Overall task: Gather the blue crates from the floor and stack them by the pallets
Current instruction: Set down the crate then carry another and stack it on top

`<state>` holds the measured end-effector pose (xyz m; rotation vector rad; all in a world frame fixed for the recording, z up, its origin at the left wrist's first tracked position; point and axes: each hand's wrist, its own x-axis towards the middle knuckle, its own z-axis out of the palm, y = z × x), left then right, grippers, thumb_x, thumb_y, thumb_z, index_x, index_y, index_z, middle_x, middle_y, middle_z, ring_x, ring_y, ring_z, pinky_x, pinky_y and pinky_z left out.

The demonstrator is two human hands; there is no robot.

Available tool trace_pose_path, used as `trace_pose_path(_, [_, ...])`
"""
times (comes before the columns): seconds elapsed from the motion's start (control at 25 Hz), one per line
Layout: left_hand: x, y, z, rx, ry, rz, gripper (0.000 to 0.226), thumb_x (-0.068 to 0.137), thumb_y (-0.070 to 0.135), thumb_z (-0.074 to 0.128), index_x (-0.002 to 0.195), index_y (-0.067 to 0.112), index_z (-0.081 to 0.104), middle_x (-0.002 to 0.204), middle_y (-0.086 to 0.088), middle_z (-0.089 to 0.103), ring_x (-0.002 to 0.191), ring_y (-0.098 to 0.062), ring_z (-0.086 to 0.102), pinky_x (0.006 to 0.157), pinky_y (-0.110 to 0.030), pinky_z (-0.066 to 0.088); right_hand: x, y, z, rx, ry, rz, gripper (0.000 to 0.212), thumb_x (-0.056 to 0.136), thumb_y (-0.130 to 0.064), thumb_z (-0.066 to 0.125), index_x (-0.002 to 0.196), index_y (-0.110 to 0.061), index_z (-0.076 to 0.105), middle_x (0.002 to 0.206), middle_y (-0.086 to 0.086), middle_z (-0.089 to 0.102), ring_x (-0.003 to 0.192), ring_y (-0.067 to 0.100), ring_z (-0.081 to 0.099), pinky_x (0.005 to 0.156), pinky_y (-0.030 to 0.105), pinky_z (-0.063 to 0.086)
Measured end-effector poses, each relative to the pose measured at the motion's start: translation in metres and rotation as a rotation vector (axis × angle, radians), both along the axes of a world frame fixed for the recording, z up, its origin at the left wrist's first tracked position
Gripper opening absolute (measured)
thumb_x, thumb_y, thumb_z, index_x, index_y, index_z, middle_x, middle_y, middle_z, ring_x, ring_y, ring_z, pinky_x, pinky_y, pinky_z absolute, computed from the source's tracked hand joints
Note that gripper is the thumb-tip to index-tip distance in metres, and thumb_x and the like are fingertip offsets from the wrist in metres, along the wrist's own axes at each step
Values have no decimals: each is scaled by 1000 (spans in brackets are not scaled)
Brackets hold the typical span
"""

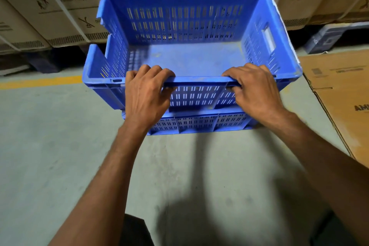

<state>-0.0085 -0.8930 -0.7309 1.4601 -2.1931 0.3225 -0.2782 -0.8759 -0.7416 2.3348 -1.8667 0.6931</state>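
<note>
A blue slotted crate (pixel 189 56) fills the middle of the head view, empty, with a broken gap in its left wall. It sits on top of a second blue crate (pixel 199 123), of which only the lower front shows. My left hand (pixel 146 94) grips the near rim of the top crate, fingers curled over the edge. My right hand (pixel 254 88) grips the same rim further right. Whether the top crate rests fully on the lower one or hangs slightly above it is unclear.
Large cardboard boxes (pixel 65 6) on dark pallets (pixel 46 62) stand right behind the crates. A flattened cardboard sheet (pixel 343 96) lies on the grey floor at the right. A yellow floor line (pixel 40 82) runs at the left.
</note>
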Motion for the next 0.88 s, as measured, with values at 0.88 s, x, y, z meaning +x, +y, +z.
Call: trace_pose_path(0.88, [-7, 1, 1, -16, -11, 16, 27, 90, 39, 63, 113, 25, 62, 103, 5, 65, 95, -24, 52, 81, -39, 33, -6, 3, 22, -5, -7, -12, 37, 81, -7, 69, 113, -25, 65, 97, -2, 68, 98, 25, 57, 87, 38, 35])
